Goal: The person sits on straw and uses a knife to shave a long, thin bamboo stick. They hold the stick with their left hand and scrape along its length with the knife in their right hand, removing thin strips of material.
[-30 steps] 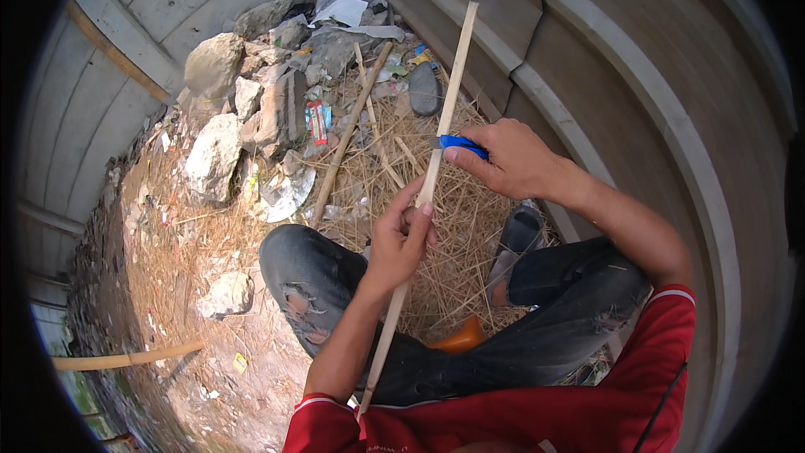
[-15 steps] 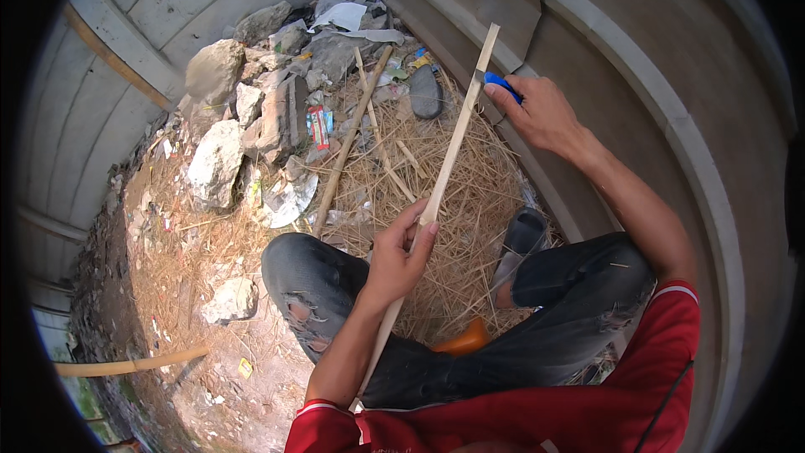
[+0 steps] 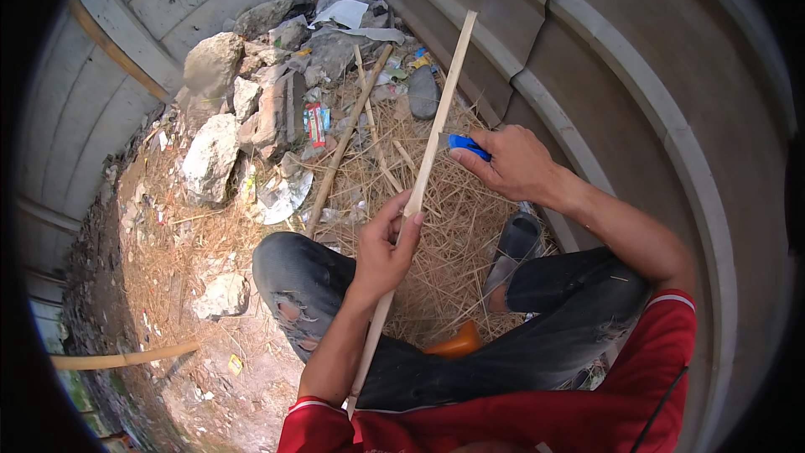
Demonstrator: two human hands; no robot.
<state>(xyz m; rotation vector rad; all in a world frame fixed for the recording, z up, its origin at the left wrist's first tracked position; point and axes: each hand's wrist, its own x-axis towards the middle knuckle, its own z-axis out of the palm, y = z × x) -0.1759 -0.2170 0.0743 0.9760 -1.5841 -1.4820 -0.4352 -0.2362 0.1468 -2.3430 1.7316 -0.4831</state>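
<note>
My left hand (image 3: 387,245) is closed around a long pale wooden strip (image 3: 441,115), thumb on its near face. The strip slants from my lap up and away to the right, its far end standing free. In my closed right hand (image 3: 513,161) is a blue utility knife (image 3: 468,147). Its short blade lies at the strip's right edge, above the left hand; whether it bites into the wood I cannot tell. An orange object (image 3: 457,341), partly hidden by my leg, rests on the ground between my legs.
Straw-like shavings (image 3: 453,226) cover the ground before me. Bamboo sticks (image 3: 350,138) and a dark stone (image 3: 423,92) lie beyond the left hand. Rocks (image 3: 210,155) and litter are heaped farther left. A corrugated metal wall (image 3: 620,109) rises close on the right.
My right hand has drawn the knife down along the strip, nearer the left hand. The strip's far end has shifted a little left and up.
</note>
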